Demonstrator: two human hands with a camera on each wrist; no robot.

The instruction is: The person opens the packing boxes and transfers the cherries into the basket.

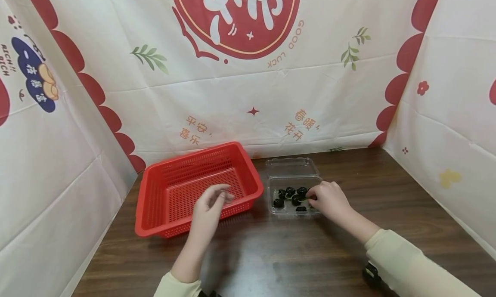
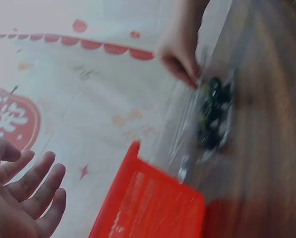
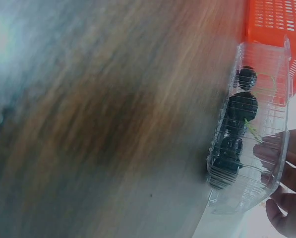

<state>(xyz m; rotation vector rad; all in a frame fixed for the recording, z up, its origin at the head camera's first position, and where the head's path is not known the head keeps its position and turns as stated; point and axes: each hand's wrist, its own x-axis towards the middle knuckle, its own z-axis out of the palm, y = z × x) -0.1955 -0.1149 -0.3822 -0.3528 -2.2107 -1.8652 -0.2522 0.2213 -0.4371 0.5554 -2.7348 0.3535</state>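
A clear plastic clamshell box [image 1: 294, 211] sits on the table with its lid folded back. Inside lie several glossy black round fruits [image 1: 290, 191], with thin green stem-like bits among them. My right hand [image 1: 329, 198] reaches over the box's right side, bent fingers close to the fruits. Through the clear wall in the right wrist view, the fingertips [image 3: 259, 149] show no fruit between them. My left hand [image 1: 209, 208] hovers at the front rim of a red perforated basket [image 1: 170, 226], fingers loosely bent and holding nothing. The left wrist view shows its fingers [image 2: 43, 186] spread.
The brown wooden table [image 1: 271, 262] runs up to a white printed cloth [image 1: 240, 90] at the back and on both sides. The basket stands left of the box, with a narrow gap between them. A black wrist device [image 1: 372, 274] is on the right sleeve.
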